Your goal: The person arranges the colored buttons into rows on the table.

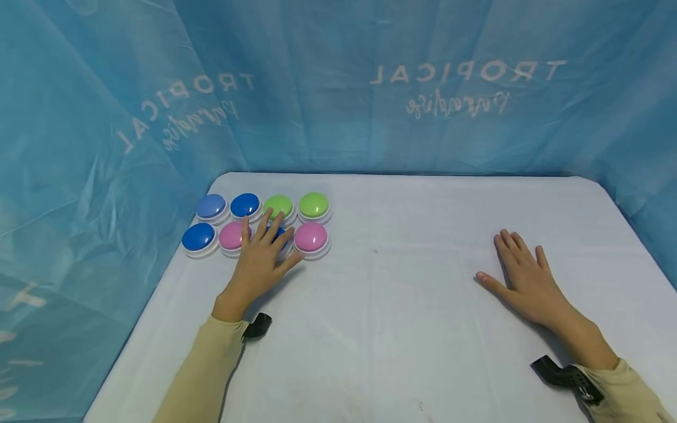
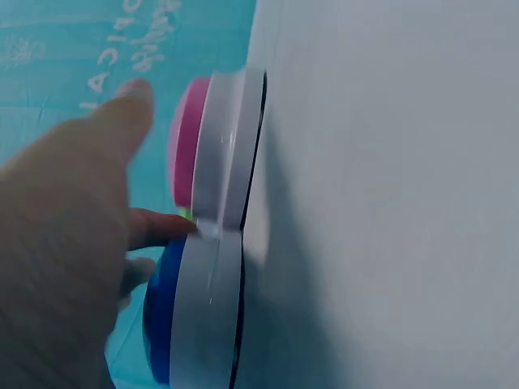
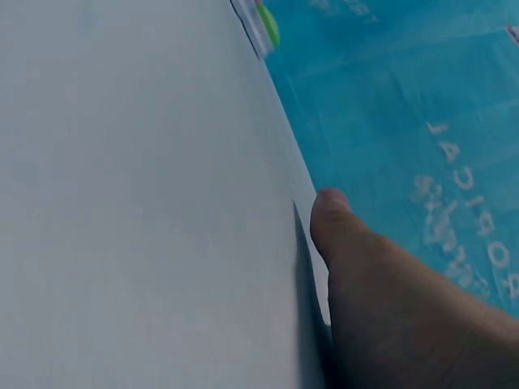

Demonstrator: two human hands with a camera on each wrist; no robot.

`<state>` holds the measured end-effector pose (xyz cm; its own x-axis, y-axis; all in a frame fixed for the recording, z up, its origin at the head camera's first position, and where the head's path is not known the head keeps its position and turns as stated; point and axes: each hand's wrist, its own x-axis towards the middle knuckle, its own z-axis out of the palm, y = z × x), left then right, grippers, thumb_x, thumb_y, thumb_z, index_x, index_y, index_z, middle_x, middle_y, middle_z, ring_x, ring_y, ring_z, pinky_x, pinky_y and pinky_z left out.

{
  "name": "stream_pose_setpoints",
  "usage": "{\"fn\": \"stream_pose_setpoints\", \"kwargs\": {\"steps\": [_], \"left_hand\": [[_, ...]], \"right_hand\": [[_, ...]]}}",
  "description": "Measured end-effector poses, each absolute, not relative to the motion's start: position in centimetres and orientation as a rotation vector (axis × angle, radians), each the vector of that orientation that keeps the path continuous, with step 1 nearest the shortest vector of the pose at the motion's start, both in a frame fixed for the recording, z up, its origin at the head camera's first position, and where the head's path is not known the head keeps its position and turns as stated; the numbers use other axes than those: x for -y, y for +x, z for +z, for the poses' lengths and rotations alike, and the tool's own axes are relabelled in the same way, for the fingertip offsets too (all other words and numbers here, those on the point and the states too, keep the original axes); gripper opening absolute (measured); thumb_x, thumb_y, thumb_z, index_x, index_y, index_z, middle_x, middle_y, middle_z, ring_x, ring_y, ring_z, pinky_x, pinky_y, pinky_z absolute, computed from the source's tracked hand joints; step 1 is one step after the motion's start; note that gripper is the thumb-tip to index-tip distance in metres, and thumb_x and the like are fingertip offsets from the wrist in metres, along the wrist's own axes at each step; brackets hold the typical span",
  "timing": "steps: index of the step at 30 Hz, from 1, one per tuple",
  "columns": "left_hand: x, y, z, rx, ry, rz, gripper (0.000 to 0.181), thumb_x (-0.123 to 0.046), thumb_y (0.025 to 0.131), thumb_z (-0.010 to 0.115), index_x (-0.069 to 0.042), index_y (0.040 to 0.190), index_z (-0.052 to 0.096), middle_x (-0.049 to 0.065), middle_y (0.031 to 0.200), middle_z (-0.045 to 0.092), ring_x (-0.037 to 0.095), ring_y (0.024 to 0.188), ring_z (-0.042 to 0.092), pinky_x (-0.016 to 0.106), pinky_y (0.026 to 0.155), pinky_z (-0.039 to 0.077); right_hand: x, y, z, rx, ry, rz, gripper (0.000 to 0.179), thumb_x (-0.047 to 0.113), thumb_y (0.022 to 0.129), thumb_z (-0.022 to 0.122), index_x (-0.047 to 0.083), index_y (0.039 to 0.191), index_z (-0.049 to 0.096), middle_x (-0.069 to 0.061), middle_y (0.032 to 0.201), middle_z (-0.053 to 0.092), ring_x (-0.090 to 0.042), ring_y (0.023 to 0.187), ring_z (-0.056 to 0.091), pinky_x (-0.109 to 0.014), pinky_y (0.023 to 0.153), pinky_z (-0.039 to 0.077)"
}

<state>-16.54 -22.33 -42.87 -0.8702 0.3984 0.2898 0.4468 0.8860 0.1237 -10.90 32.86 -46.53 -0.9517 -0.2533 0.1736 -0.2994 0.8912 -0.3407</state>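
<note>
Several dome push buttons on white round bases stand in two rows at the table's left. My left hand point(image 1: 259, 264) reaches over the front row with its fingers spread. Beneath its fingers, a blue button point(image 1: 282, 242) is mostly hidden. A pink button point(image 1: 231, 236) and a green button point(image 1: 278, 204) lie partly covered beside it. Right of the thumb sits another pink button point(image 1: 311, 237), also large in the left wrist view. Whether the fingers touch a dome, I cannot tell. Far to the right, my right hand point(image 1: 529, 288) rests on the white tablecloth, fingers straight, holding nothing.
Farther buttons are a light blue one point(image 1: 211, 207), a dark blue one point(image 1: 245, 205), a green one point(image 1: 314, 205) and a blue one point(image 1: 199, 238) at front left. Blue printed curtains point(image 1: 338, 88) hang behind the white table point(image 1: 412, 329) and at its sides.
</note>
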Motion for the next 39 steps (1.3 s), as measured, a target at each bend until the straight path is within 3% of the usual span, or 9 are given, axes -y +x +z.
{"fn": "stream_pose_setpoints", "kwargs": {"steps": [8,13,22,27,32,39], "left_hand": [[21.3,-16.5,-43.5,2.824,-0.602,-0.209,0.08,-0.064,0.094,0.063,-0.006,0.15,0.059,0.016,0.17,0.036,0.037,0.164,0.013,0.071,0.127,-0.002],[20.7,-16.5,-43.4,2.824,-0.622,-0.233,0.085,-0.063,0.094,0.063,0.001,0.15,0.055,0.018,0.169,0.037,0.037,0.164,0.014,0.07,0.128,-0.002],[20.2,-16.0,-43.9,2.798,-0.598,-0.253,0.085,-0.058,0.094,0.067,0.004,0.149,0.054,0.019,0.166,0.042,0.039,0.161,0.023,0.071,0.128,0.005],[19.7,-15.9,-44.3,2.756,-0.643,-0.269,0.085,-0.058,0.093,0.068,0.007,0.147,0.056,0.02,0.161,0.048,0.039,0.16,0.026,0.071,0.128,0.008],[19.0,-15.6,-44.4,2.754,-0.702,-0.219,0.088,-0.061,0.093,0.067,0.008,0.147,0.055,0.021,0.158,0.052,0.036,0.162,0.023,0.064,0.131,0.009],[17.7,-14.6,-44.5,2.763,-0.764,-0.341,0.097,-0.059,0.091,0.069,0.009,0.154,0.044,0.024,0.164,0.043,0.038,0.161,0.024,0.057,0.132,0.015]], "right_hand": [[-24.4,-12.7,-46.3,2.93,0.571,0.5,0.098,0.059,0.1,0.061,-0.001,0.166,0.02,-0.025,0.174,0.018,-0.042,0.163,0.014,-0.067,0.129,0.005],[-17.8,-14.1,-46.3,2.923,0.667,0.483,0.099,0.062,0.1,0.059,0.0,0.166,0.021,-0.021,0.175,0.018,-0.038,0.164,0.014,-0.063,0.131,0.006],[-7.7,-16.2,-46.5,2.885,0.884,0.514,0.087,0.063,0.105,0.048,0.005,0.166,0.027,-0.014,0.174,0.024,-0.031,0.164,0.018,-0.057,0.133,0.01],[-6.3,-16.6,-46.8,2.876,0.936,0.495,0.083,0.063,0.106,0.044,0.008,0.167,0.029,-0.011,0.174,0.026,-0.029,0.164,0.02,-0.055,0.133,0.011],[-6.4,-16.2,-46.8,2.878,0.937,0.516,0.086,0.061,0.106,0.047,0.003,0.166,0.027,-0.013,0.174,0.026,-0.03,0.163,0.021,-0.053,0.133,0.012],[-7.3,-15.9,-46.7,2.864,0.911,0.581,0.087,0.057,0.104,0.054,-0.001,0.164,0.029,-0.016,0.173,0.029,-0.03,0.163,0.023,-0.049,0.134,0.014]]}}
